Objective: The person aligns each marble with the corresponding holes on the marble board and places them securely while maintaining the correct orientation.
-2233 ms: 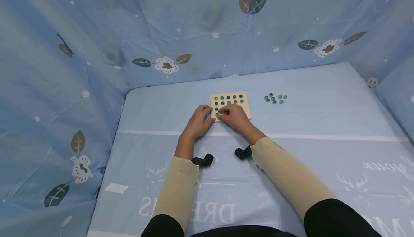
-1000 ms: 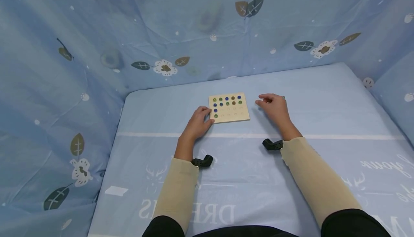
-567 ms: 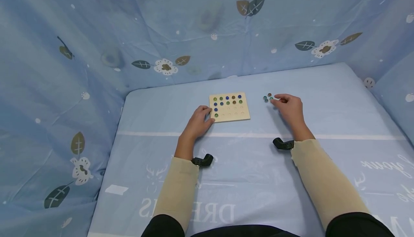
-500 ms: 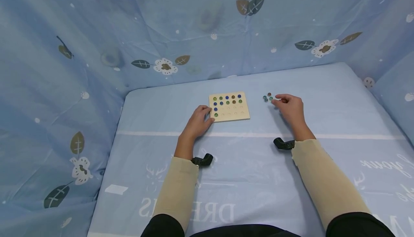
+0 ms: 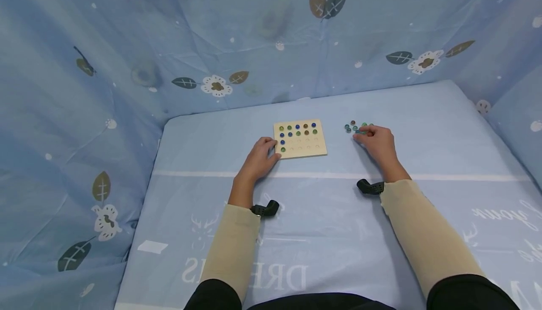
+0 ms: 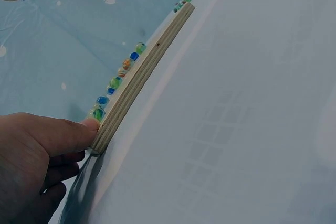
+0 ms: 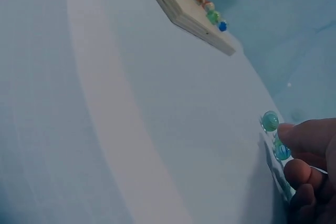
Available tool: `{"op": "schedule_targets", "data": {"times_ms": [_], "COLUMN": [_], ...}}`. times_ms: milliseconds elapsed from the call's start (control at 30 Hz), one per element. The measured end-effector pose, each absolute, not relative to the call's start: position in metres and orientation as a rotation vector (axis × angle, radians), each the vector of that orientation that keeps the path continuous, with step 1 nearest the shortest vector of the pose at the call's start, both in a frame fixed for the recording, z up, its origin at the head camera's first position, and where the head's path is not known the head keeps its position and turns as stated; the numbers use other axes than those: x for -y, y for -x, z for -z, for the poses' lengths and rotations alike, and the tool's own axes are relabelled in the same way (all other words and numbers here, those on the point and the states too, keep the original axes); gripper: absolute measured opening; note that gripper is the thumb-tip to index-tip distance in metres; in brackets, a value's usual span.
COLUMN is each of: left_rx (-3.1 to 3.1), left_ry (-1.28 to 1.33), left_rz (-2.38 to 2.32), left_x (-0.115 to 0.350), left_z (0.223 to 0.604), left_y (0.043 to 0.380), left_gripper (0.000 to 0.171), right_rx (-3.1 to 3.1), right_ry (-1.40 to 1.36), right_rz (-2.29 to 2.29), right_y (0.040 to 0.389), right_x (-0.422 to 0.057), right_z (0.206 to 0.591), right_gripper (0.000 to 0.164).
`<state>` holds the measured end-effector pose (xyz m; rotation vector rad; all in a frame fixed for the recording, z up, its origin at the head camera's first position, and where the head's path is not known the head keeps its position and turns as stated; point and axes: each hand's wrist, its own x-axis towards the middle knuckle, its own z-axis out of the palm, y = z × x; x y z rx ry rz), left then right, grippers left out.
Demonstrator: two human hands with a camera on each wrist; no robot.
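A wooden board [image 5: 301, 149] with rows of round hollows lies at the middle of the bed-like surface. Glass marbles [image 5: 298, 134] fill its two back rows and the left end of the front two. My left hand [image 5: 259, 159] grips the board's left end; in the left wrist view its thumb [image 6: 73, 136] presses the corner. To the right, my right hand [image 5: 379, 146] is among loose marbles [image 5: 347, 126]. Its thumb and finger close round a green-blue marble [image 7: 282, 151], beside another marble [image 7: 270, 121]. Other marbles are partly hidden behind these fingers.
A pale cloth with printed lettering [image 5: 288, 277] covers the surface, crossed by a white strip [image 5: 211, 174]. Patterned blue fabric [image 5: 271, 32] rises behind and at both sides. A white patch [image 5: 153, 247] lies near the left edge.
My right hand has left the board and moved right to the loose marbles, its fingertips lately dipping slightly. More marbles show behind it. My left hand stays at the board.
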<state>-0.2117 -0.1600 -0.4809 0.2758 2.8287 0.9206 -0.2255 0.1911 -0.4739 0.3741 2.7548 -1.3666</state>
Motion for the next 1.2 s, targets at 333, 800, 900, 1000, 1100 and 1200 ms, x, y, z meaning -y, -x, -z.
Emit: {"op": "schedule_targets", "data": {"times_ms": [333,800,900,1000,1100,1200], "left_rx": [-2.836,-2.826,-2.824,-2.826,-2.827,-2.824], "left_ry": [-0.291,-0.294,-0.287,-0.283,-0.280,-0.279], "left_rz": [-0.921,-0.928,-0.922,-0.917,-0.920,-0.928], "left_x": [0.161,0.160,0.159,0.159,0.159,0.160], "left_z": [0.482,0.480,0.480,0.480,0.480,0.480], "left_y": [0.212,0.212,0.212,0.212,0.213,0.213], "left_gripper": [0.053,0.052,0.053,0.053,0.053,0.053], "right_rx": [-2.823,-2.843,-2.850,-2.856,-2.860,-2.863], "right_ry": [-0.391,-0.464,-0.450,-0.435,-0.428,-0.428], "right_rz": [1.341,1.304,1.294,1.278,1.261,1.247], "right_y": [0.227,0.228,0.228,0.228,0.229,0.229], "right_x": [-0.185,-0.178,-0.177,-0.177,-0.177,-0.177], "right_z": [0.476,0.475,0.475,0.476,0.476,0.476], "right_gripper": [0.039,0.033,0.032,0.032,0.032,0.032]}}
